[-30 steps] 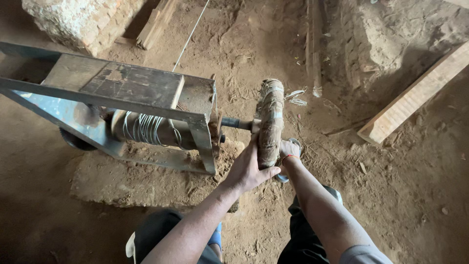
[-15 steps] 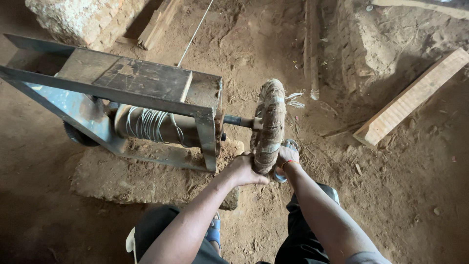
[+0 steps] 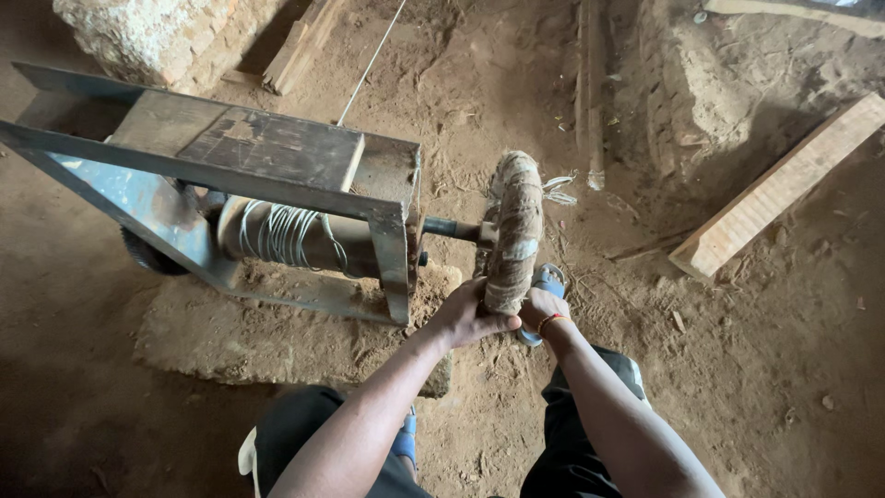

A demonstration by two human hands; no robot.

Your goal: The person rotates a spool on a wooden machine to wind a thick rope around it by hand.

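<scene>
A cloth-wrapped hand wheel [image 3: 518,221] stands on edge at the end of a short axle. The axle runs into a metal winch frame [image 3: 277,175] that carries a drum wound with wire [image 3: 290,235]. My left hand [image 3: 468,315] grips the bottom rim of the wheel from the left. My right hand [image 3: 539,309] holds the same rim from the right, a red band on its wrist. A thin taut wire [image 3: 369,65] leads away from the frame toward the top of the view.
The frame rests on a flat stone slab [image 3: 230,341] on dirt ground. A wooden beam [image 3: 774,189] lies at right, a plank [image 3: 590,92] at top centre, a rough stone block [image 3: 147,37] at top left. My foot in a blue sandal [image 3: 548,277] sits under the wheel.
Both hands have slid down the wheel's rim toward me, from its lower left side to the very bottom. The view has shifted slightly.
</scene>
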